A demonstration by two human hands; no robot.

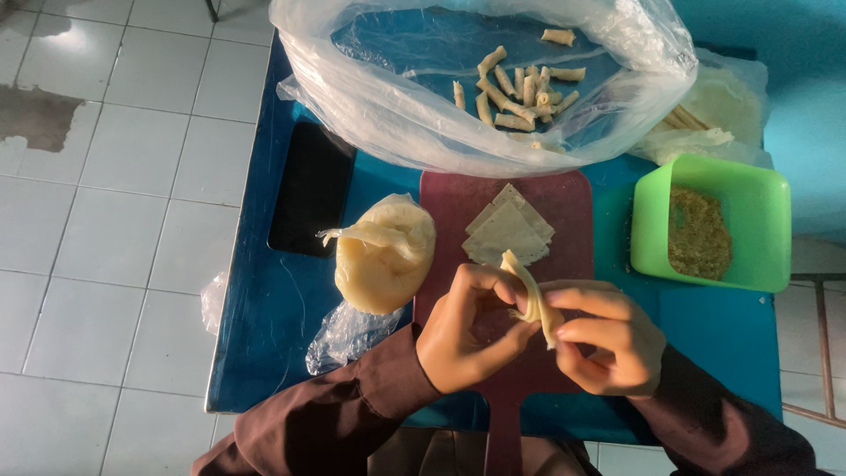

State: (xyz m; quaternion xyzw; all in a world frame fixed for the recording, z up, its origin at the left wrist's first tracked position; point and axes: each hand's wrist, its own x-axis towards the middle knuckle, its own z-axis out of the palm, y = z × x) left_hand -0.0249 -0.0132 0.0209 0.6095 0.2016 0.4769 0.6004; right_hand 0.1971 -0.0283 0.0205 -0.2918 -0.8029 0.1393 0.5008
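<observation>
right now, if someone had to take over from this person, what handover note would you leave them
Left hand and right hand: both pinch one pale pastry wrapper, partly folded, above the dark red cutting board.
Supplies: cut wrapper pieces stacked on the board; round wrapper stack on plastic to its left; green tub of crumbly filling to its right.
Done: a heap of small finished rolls lies in the open clear plastic bag at the far side of the blue table.
Left: the held wrapper is not yet closed; both stacks remain.
</observation>
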